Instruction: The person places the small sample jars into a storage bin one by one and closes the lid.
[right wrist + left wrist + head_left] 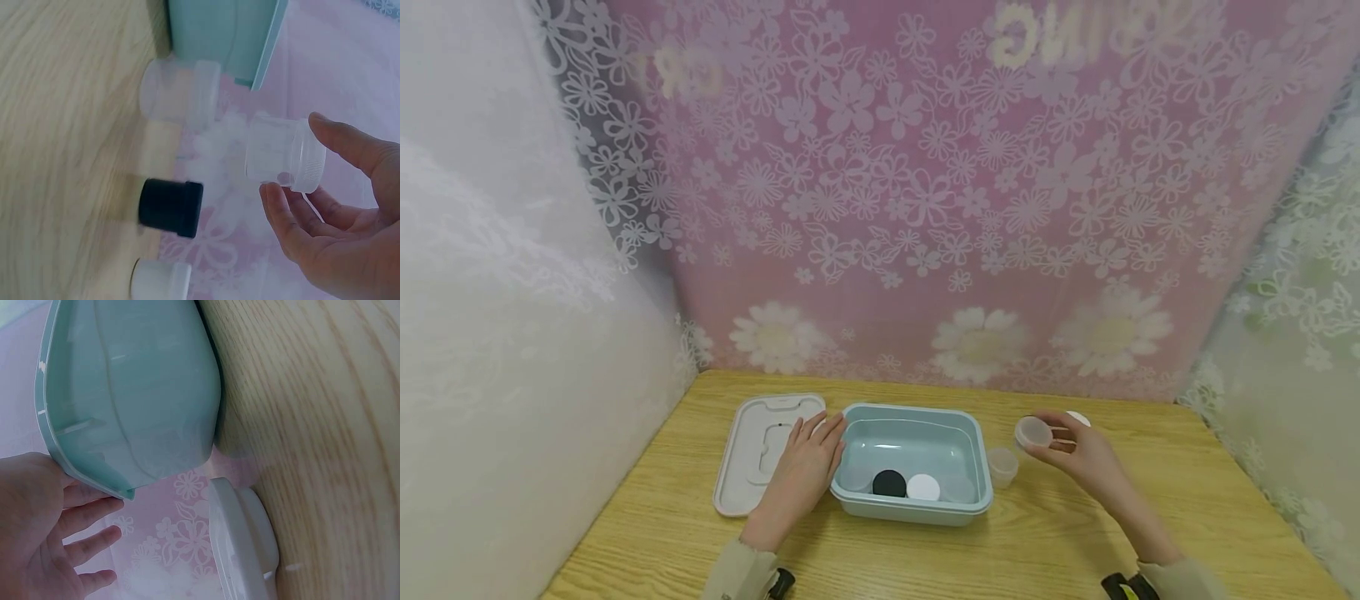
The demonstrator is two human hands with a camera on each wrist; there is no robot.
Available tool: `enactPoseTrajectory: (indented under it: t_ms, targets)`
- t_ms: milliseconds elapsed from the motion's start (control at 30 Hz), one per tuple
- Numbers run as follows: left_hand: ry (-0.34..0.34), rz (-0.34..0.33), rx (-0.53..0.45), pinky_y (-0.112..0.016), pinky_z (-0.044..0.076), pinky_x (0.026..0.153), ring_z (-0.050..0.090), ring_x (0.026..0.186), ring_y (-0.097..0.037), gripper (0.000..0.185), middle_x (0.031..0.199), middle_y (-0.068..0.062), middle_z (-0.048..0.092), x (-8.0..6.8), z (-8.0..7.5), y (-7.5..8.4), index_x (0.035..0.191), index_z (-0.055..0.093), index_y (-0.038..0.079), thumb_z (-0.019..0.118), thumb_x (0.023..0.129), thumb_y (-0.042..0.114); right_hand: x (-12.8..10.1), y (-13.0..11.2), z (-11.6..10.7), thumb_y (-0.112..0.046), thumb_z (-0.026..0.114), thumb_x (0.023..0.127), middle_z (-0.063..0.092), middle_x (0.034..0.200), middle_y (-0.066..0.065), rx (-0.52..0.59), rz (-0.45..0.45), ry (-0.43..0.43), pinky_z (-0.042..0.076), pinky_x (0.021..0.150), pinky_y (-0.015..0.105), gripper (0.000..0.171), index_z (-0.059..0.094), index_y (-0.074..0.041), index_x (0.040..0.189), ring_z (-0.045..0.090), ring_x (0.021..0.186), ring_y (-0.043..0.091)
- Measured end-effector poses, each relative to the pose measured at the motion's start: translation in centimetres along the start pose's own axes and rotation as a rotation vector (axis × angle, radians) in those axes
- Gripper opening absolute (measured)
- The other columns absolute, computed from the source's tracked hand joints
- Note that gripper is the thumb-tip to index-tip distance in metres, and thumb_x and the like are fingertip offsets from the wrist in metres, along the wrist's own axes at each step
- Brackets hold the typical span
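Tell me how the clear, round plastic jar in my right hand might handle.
The clear, round plastic jar is probably light, since its see-through walls look thin. Its cylindrical side could roll if laid down. The ribbed lid likely gives your right hand better grip.

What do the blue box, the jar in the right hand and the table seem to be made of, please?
Box: probably molded plastic, glossy, judging by bright reflections on its smooth walls.
Jar in the right hand: likely clear plastic, though glass can't be ruled out; it is see-through, with a ribbed cap.
Table: wood or wood-look laminate, satin-looking, from its streaked grain.
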State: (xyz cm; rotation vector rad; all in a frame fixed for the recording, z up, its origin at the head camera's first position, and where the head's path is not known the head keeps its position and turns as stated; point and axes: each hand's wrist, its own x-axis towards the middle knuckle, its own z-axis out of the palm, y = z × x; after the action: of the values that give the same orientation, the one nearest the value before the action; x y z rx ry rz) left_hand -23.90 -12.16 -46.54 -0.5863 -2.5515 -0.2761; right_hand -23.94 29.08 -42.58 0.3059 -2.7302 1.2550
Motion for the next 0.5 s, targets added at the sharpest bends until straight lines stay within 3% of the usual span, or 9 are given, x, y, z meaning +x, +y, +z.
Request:
enactPoseTrajectory:
  t_ms: [233, 500]
  targets:
    - [0.002, -0.001, 0.008, -0.06, 0.04, 0.111, 0.052, 0.133, -0.035, 0.037, 0.137, -0.011, 0.064, 0.0, -0.1, 0.1, 0.134, 0.065, 0.004, 0.064, 0.101, 0.019, 1.2, -2.0, 1.4, -0.024, 0.077, 0.092, 0.061, 0.129, 0.028, 0.016, -0.045, -0.012, 0.06, 0.083, 0.04, 0.06, 0.055, 0.003, 0.141, 0.067, 0.108, 0.04]
    - [0.002, -0.004, 0.008, -0.059, 0.04, 0.111, 0.052, 0.134, -0.035, 0.037, 0.137, -0.01, 0.064, 0.0, -0.1, 0.1, 0.135, 0.065, 0.004, 0.063, 0.101, 0.02, 2.3, -4.5, 3.5, -0.028, 0.077, 0.092, 0.056, 0.137, 0.029, 0.078, -0.035, -0.07, 0.059, 0.088, 0.045, 0.062, 0.054, -0.001, 0.143, 0.065, 0.112, 0.042]
